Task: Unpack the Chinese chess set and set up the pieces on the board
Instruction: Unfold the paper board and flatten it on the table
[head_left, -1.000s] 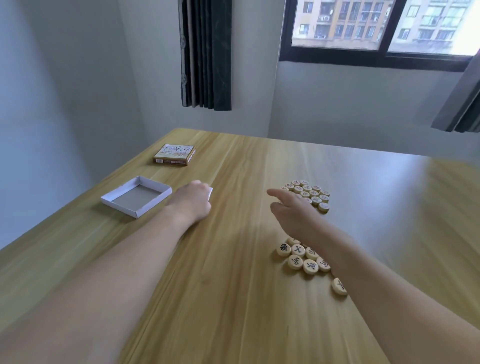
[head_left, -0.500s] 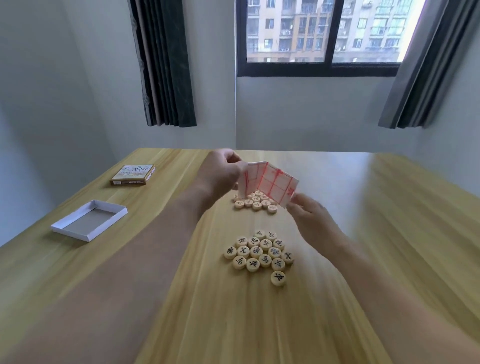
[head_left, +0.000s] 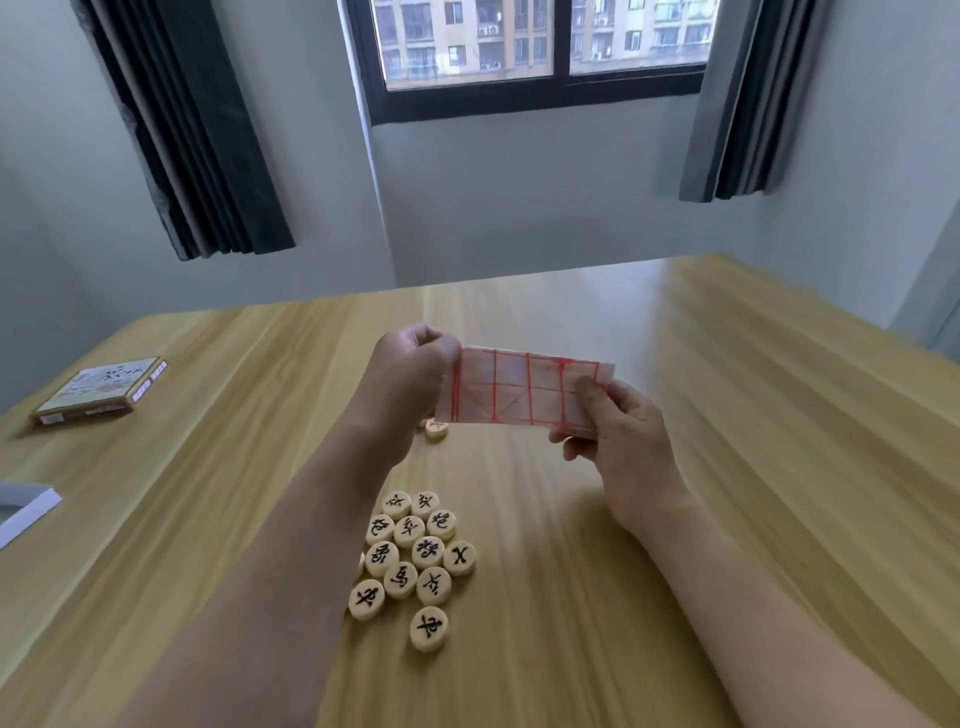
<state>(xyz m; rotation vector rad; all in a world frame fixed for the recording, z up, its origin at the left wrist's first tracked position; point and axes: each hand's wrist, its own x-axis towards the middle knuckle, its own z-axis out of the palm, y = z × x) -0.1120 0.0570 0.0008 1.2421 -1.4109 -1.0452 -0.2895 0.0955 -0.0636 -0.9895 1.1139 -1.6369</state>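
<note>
I hold a folded paper chess board (head_left: 514, 387) with red grid lines above the table, partly spread into a wide strip. My left hand (head_left: 410, 374) pinches its left edge and my right hand (head_left: 618, 441) grips its right end. Below, near me, lies a cluster of several round wooden pieces with black characters (head_left: 410, 561). One red-marked piece (head_left: 436, 428) peeks out under the paper; the others of that group are hidden behind the paper and my left hand.
The wooden table (head_left: 727, 467) stretches to a wall with a window and dark curtains. The box lid with printed art (head_left: 98, 392) lies at the far left. The white open box tray (head_left: 26, 512) sits at the left edge, partly out of frame.
My left hand picked the folded board off the table beside the tray and brought it to the middle; both hands now hold it and have spread it wider. The view swung right.
</note>
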